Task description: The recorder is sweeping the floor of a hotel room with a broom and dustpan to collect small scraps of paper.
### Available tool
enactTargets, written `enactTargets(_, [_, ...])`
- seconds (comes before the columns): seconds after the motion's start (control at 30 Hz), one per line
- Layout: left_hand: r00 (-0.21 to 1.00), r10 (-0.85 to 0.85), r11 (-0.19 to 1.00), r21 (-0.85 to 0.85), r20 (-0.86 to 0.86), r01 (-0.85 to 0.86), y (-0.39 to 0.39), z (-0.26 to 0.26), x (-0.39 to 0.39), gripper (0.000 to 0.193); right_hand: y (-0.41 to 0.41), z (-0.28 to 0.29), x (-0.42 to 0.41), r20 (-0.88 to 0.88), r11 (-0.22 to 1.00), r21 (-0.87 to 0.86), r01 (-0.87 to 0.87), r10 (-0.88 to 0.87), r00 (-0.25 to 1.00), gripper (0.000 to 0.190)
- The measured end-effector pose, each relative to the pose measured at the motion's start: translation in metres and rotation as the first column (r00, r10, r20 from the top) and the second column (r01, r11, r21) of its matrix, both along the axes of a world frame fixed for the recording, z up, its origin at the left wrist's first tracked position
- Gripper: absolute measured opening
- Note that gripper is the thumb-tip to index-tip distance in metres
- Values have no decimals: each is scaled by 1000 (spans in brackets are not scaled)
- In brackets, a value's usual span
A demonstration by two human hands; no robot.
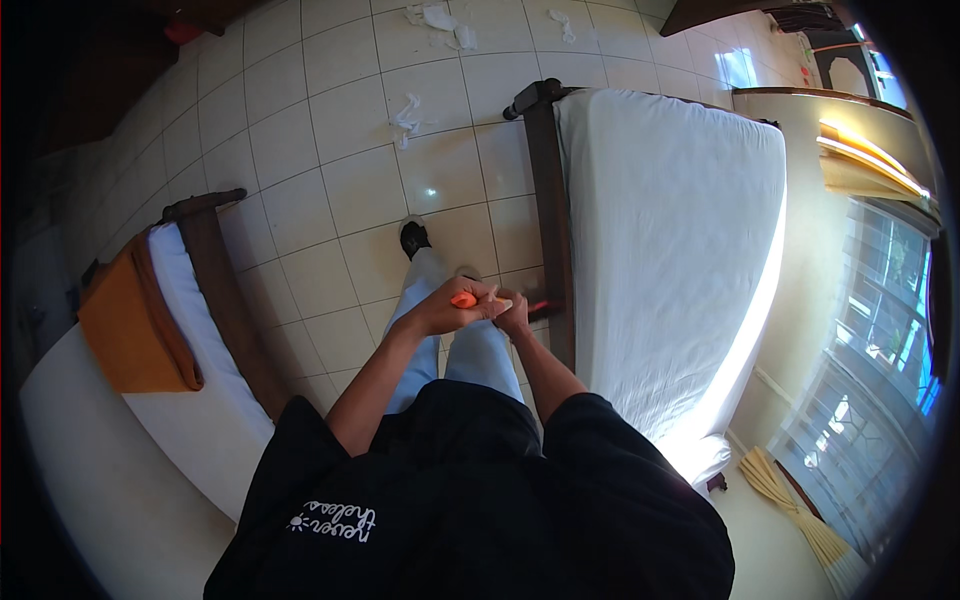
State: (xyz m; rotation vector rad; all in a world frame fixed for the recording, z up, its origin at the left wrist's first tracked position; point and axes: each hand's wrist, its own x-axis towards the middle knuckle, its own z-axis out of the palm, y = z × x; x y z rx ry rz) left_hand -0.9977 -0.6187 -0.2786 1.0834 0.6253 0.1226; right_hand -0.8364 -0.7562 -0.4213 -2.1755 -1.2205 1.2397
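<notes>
Both hands are around a stick handle (504, 303) with an orange end cap, seen nearly end-on. My left hand (448, 306) grips it near the orange end. Just to the right, my right hand (513, 313) closes on it lower down. Past the right hand, a short red part and a dark, blurred end (546, 303) show by the wooden bed frame (553, 225); it looks like a broom head, but blur hides its shape. Crumpled white scraps, paper or thin plastic, lie on the tiled floor ahead, one (406, 121) nearer and others (444, 24) farther off.
A bed with a white-sheeted mattress (667, 240) stands close on the right, before a curtained window (862, 375). At left is another bed with a dark wooden footboard (225, 300) and a folded orange-brown blanket (139, 322). Dark furniture (112, 67) stands at the upper left.
</notes>
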Motion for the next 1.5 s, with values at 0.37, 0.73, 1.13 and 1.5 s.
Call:
enactTargets(0.37, [861, 509, 838, 237, -16, -491, 97, 57, -68, 30, 214, -2, -45, 63, 841, 344, -417, 422, 904, 25])
enactTargets(0.73, [800, 598, 728, 386, 48, -567, 132, 118, -106, 26, 293, 49, -110, -34, 759, 494, -424, 505, 863, 25])
enactTargets(1.13, [839, 541, 776, 349, 61, -525, 140, 164, -116, 28, 261, 117, -127, -110, 845, 446, -295, 379, 919, 16])
enactTargets(1.5, [887, 445, 812, 361, 124, -458, 161, 117, -82, 29, 344, 48, -96, -36, 737, 639, -219, 313, 949, 25])
